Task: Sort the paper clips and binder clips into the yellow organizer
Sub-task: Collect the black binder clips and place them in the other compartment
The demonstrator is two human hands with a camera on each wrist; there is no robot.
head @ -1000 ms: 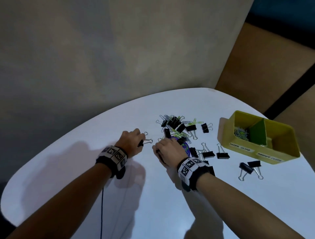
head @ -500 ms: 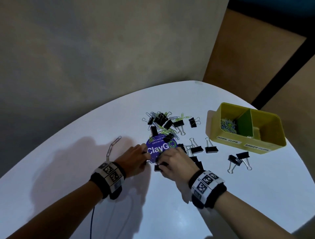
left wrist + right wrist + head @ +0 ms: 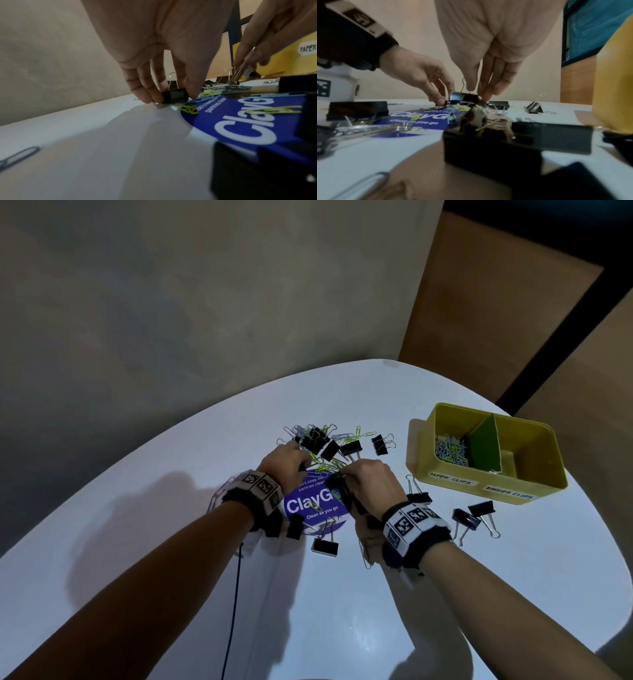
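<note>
A heap of black binder clips and coloured paper clips (image 3: 329, 445) lies mid-table. My left hand (image 3: 303, 469) is at the heap's near edge, where thumb and fingers pinch a small black binder clip (image 3: 174, 96) resting on the table. Just to its right, my right hand (image 3: 342, 477) pinches another black binder clip (image 3: 462, 97) by its wire handles, fingers pointing down. The yellow organizer (image 3: 455, 477) stands to the right; its left compartment, labelled for paper clips, holds paper clips (image 3: 448, 451). A green divider separates the right compartment, labelled for binder clips.
A round blue ClayGo sticker (image 3: 308, 508) lies under my hands. Loose binder clips sit near it (image 3: 323, 546) and in front of the organizer (image 3: 472, 515). Linked paper clips (image 3: 215, 498) lie left of my left wrist. A wall runs behind the table's curved far edge.
Both hands have moved from the sticker's near side to its far side by the heap. The left hand first held a clip to the left; now each hand pinches a binder clip.
</note>
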